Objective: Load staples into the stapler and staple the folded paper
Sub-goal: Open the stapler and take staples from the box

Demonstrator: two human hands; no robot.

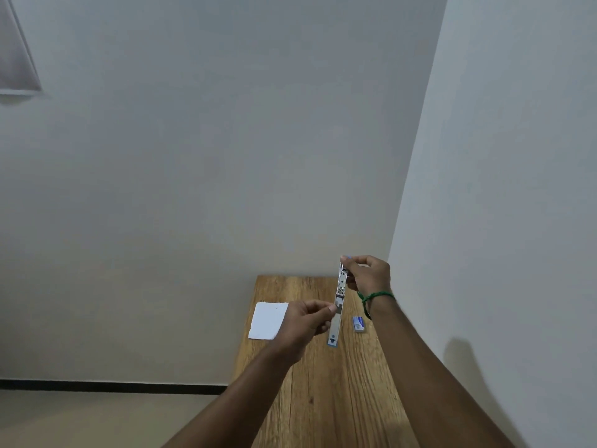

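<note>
A folded white paper point(268, 320) lay on the wooden table point(339, 399) partly behind the left hand point(305, 321), and a small blue staple box point(359, 324) sat just right of the stapler point(337, 305). The narrow table stood in a corner of pale walls point(193, 156). Both hands held the swung-open stapler above the table, the right hand point(368, 274) pinching its upper end and the left thumb and fingers gripping its middle.

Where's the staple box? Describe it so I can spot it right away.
Start at the wooden table against the wall corner. Near its far end, right of the opened stapler held up in both hands, under the right wrist with the green band, lies the staple box. It is small, blue and white, flat on the wood, unlike the larger plain white paper on the left.
</note>
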